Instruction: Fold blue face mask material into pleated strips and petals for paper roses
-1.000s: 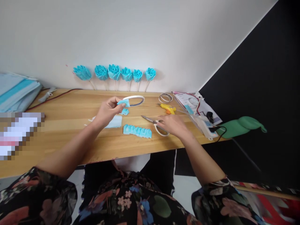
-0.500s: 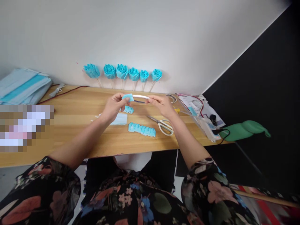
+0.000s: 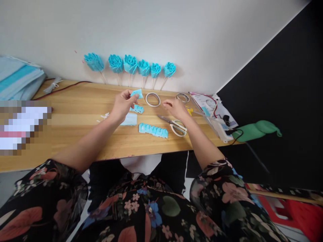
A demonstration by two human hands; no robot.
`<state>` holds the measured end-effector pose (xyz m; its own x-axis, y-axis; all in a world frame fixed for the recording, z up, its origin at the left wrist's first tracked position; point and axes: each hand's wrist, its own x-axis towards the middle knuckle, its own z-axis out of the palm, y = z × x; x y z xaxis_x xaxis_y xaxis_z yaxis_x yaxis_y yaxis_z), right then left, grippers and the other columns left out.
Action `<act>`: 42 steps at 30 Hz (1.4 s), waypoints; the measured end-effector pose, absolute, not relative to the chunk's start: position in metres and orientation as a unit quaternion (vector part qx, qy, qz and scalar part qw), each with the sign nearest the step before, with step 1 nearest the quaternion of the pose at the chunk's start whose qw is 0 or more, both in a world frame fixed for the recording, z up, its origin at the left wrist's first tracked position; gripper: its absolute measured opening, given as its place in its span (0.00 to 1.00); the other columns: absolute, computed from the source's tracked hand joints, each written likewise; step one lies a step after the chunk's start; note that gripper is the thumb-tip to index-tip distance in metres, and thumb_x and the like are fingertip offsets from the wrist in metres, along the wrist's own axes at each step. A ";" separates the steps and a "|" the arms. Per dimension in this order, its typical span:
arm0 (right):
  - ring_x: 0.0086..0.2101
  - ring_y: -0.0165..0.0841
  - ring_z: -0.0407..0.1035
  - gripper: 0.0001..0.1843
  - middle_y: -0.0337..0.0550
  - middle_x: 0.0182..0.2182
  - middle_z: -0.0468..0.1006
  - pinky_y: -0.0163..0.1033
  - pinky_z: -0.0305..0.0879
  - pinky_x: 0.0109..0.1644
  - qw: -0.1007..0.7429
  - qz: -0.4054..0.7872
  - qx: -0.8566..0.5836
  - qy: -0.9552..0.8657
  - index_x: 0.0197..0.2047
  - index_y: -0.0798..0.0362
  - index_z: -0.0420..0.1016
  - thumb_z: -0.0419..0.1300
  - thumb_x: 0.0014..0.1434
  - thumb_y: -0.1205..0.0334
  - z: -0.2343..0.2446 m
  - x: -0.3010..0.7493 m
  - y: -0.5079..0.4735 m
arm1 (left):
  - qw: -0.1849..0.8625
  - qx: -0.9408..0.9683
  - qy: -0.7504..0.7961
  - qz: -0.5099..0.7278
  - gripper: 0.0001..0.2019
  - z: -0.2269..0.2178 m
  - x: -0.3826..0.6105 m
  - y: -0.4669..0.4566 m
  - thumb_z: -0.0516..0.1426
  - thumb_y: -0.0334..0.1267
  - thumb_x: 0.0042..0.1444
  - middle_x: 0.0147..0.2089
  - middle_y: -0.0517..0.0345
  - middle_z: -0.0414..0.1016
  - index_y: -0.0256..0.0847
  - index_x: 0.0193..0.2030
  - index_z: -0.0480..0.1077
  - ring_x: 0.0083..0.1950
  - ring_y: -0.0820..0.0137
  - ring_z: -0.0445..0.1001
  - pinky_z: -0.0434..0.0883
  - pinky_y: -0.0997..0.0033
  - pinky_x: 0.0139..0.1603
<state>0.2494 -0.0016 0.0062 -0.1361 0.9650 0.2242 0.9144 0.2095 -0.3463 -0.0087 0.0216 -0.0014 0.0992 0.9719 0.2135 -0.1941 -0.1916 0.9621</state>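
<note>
Blue cloth piece (image 3: 136,93), one, is pinched between the thumb and fingers of your left hand (image 3: 124,103), up above the desk (image 3: 75,131). Your right hand (image 3: 176,107) has its fingertips drawn together; can't tell if anything thin is between them. One white tape roll (image 3: 146,99) sits between your two hands, just beside the cloth piece; can't tell if it rests on the desk. More tape rings (image 3: 188,99) lie beyond your right hand, one or two, unclear.

Two pleated blue strips: the long one (image 3: 153,130) near you, the short one (image 3: 137,109) just beyond one pale sheet (image 3: 130,119), which your left wrist partly covers. One pair of scissors (image 3: 178,127), white handles, lies near your right forearm. One yellow glue gun (image 3: 189,110), mostly hidden by your right hand. A few white scraps (image 3: 105,116) left of the sheet.

Six blue flowers (image 3: 130,64) on sticks lean on the wall (image 3: 151,30). One mask stack (image 3: 20,77) far left; one power strip (image 3: 223,131) and one green pouch-like thing (image 3: 257,131) at right.
</note>
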 end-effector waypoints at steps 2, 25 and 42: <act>0.34 0.36 0.75 0.12 0.43 0.34 0.85 0.38 0.64 0.40 0.186 0.084 -0.644 -0.738 0.42 0.53 0.84 0.58 0.62 0.63 0.005 0.253 -0.017 | 0.521 0.531 0.361 0.563 0.08 -0.001 -0.009 0.021 0.61 0.29 0.56 0.22 0.63 0.71 0.38 0.27 0.69 0.21 0.79 0.64 0.63 0.77 0.23; 0.35 0.34 0.74 0.09 0.43 0.35 0.83 0.37 0.62 0.41 0.232 0.084 -0.660 -0.709 0.37 0.52 0.79 0.56 0.62 0.67 -0.034 0.243 -0.050 | 0.553 0.538 0.351 0.530 0.07 -0.004 -0.007 0.016 0.62 0.31 0.53 0.21 0.63 0.71 0.37 0.27 0.69 0.22 0.79 0.66 0.64 0.79 0.23; 0.37 0.35 0.73 0.10 0.43 0.35 0.80 0.44 0.69 0.43 0.480 -0.092 -0.467 -0.737 0.40 0.47 0.79 0.56 0.68 0.59 0.020 0.186 -0.050 | 0.652 0.540 0.330 0.419 0.11 -0.001 -0.005 0.005 0.66 0.39 0.46 0.20 0.62 0.69 0.38 0.25 0.69 0.21 0.78 0.65 0.62 0.76 0.24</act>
